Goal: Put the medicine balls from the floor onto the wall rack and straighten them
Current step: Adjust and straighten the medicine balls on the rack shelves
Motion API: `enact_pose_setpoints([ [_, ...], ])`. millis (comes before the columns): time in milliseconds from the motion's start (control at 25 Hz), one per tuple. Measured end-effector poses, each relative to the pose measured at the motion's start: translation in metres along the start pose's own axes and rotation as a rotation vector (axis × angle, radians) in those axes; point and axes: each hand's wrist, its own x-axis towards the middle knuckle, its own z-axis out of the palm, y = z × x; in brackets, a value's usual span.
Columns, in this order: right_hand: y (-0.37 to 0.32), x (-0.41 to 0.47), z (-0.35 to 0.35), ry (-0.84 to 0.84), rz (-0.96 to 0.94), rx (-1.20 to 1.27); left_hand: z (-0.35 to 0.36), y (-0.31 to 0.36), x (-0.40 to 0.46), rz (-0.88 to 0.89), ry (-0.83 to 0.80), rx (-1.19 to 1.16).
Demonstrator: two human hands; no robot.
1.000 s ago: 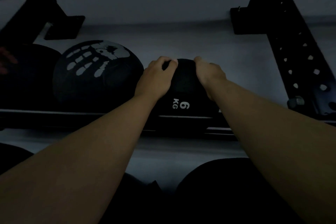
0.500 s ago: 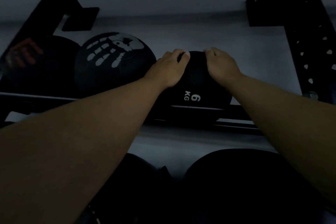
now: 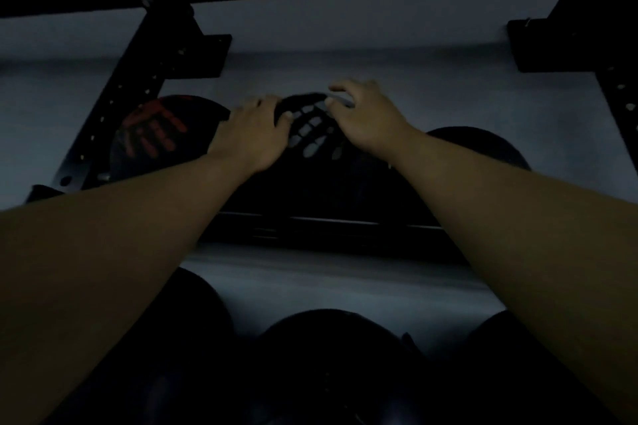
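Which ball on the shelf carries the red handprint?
The leftmost ball, partly behind the rack's slanted brace. The ball under both hands carries a white handprint; the right one shows no print.

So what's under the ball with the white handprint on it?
The white-handprint ball sits on the dark rack rail, with both the left hand and the right hand on top. Below the rail are more dark balls. Its underside is hidden in shadow.
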Motion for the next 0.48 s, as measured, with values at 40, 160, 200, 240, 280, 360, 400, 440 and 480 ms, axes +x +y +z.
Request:
enact_pose_setpoints([
  [40,-0.007,-0.001,0.011,-0.016,0.014,-0.043,0.001,-0.010,-0.001,0.028,-0.050,-0.069],
  [160,-0.011,-0.010,0.033,0.003,0.041,-0.135,0.018,-0.017,-0.004,0.059,-0.090,-0.259],
  [200,-0.008,-0.013,0.036,0.014,0.044,-0.144,0.025,-0.014,-0.006,0.035,-0.080,-0.281],
  [240,-0.005,-0.016,0.037,0.018,0.046,-0.145,0.030,-0.011,-0.009,0.019,-0.056,-0.274],
  [280,-0.002,-0.018,0.039,0.023,0.046,-0.142,0.032,-0.009,-0.011,0.018,-0.033,-0.253],
  [360,0.000,-0.019,0.042,0.038,0.044,-0.133,0.032,-0.011,-0.011,0.039,-0.001,-0.221],
  [400,-0.001,-0.018,0.043,0.046,0.039,-0.126,0.029,-0.012,-0.009,0.044,-0.012,-0.216],
  [440,-0.001,-0.017,0.044,0.052,0.036,-0.123,0.026,-0.013,-0.008,0.042,-0.033,-0.212],
  [480,0.000,-0.017,0.045,0.052,0.036,-0.125,0.024,-0.013,-0.009,0.048,-0.052,-0.190],
])
